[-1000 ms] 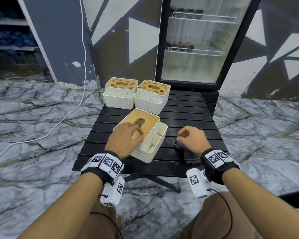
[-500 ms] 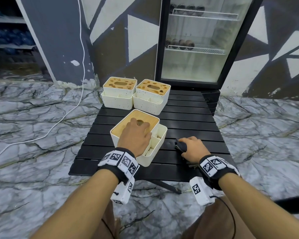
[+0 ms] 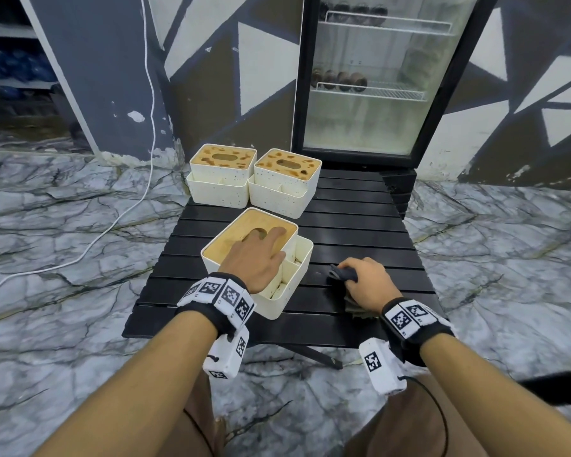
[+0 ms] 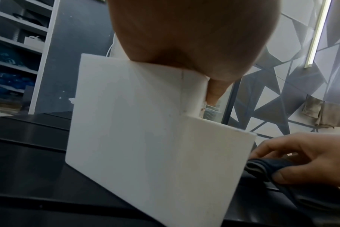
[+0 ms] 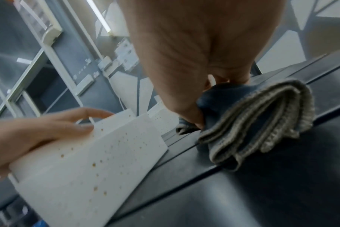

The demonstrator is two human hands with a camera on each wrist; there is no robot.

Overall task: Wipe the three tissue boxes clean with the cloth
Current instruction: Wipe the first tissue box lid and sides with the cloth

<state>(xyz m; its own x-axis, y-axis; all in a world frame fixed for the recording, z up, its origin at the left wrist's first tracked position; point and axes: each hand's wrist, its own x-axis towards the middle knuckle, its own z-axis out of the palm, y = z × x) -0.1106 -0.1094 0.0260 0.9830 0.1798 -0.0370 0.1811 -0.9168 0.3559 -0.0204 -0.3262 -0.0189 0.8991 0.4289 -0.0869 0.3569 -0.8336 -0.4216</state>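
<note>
Gripping the folded cloth (image 3: 343, 275) against the black slatted table (image 3: 360, 225), the right hand (image 3: 368, 282) has its fingers curled round the bundle, thumb pinching one end. Just beside it, the left hand (image 3: 256, 258) lies flat on the nearest tissue box (image 3: 290, 278), fingers spread over the wooden lid and its slot. That lid looks clean, though brown specks show on the box's side wall in the right wrist view. Farther back, the two other tissue boxes (image 3: 220, 189) (image 3: 282, 196) stand side by side, lids blotched brown, so most wiping appears left.
</note>
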